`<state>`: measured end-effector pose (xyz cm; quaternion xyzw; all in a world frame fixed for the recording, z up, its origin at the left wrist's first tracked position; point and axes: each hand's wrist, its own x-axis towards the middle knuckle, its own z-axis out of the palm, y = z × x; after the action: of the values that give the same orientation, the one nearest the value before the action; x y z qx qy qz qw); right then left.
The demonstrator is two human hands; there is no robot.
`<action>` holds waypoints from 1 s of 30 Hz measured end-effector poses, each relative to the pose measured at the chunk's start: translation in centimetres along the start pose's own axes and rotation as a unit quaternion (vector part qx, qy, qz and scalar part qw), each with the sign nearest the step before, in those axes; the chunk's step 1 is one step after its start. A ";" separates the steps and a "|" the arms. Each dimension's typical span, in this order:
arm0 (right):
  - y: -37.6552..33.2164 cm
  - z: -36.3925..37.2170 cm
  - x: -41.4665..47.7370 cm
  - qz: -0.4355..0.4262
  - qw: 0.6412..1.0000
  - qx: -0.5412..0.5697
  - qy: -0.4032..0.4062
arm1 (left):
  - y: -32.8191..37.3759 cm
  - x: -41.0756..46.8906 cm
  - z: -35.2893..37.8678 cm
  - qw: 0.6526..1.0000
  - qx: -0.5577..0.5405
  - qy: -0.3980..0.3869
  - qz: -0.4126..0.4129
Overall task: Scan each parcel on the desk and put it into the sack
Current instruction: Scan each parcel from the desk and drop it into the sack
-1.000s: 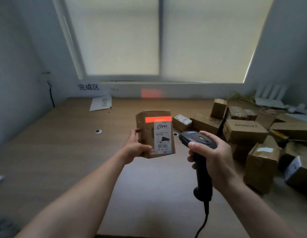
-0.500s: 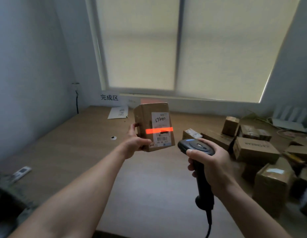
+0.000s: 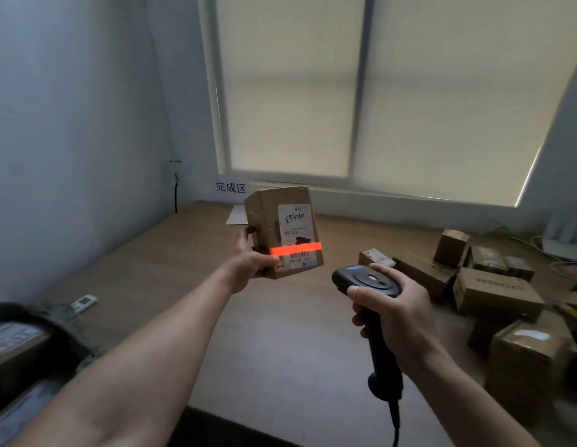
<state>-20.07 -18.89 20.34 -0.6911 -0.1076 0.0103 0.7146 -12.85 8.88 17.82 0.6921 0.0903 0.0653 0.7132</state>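
My left hand (image 3: 252,261) grips a small brown cardboard parcel (image 3: 282,232) upright above the wooden desk (image 3: 280,343), its white label facing me. A red scan line lies across the barcode near the label's bottom. My right hand (image 3: 398,312) holds a black handheld scanner (image 3: 366,280) by its handle, aimed at the parcel from the right; its cable hangs down. At the lower left edge a dark sack (image 3: 42,337) stands open with a labelled parcel (image 3: 14,345) inside.
Several cardboard parcels (image 3: 496,290) are piled on the desk's right side. A white sign with characters (image 3: 230,187) and a paper sheet (image 3: 237,216) sit at the back by the window. A small white remote-like device (image 3: 83,302) lies at the left.
The view has swung left and up, bringing the sack into sight. The red scan line has slid down the label from its top to the barcode; the parcel sits higher in view.
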 end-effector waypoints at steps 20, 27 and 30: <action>0.4 8.0 -1.9 -0.002 1.000 -0.005 -0.029 | -1.4 -3.0 -9.7 0.998 -0.006 0.062 0.023; 0.4 17.9 -2.3 -0.029 0.999 -0.008 -0.040 | -1.1 -3.5 -20.0 0.997 -0.007 0.075 0.036; 0.4 23.3 -2.5 -0.036 0.998 0.002 -0.055 | -1.0 -4.3 -25.7 0.996 -0.002 0.085 0.037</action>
<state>-26.41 3.69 20.05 -0.6840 -0.1716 0.0229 0.7086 -22.72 33.00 16.37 0.6855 0.1245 0.1507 0.7013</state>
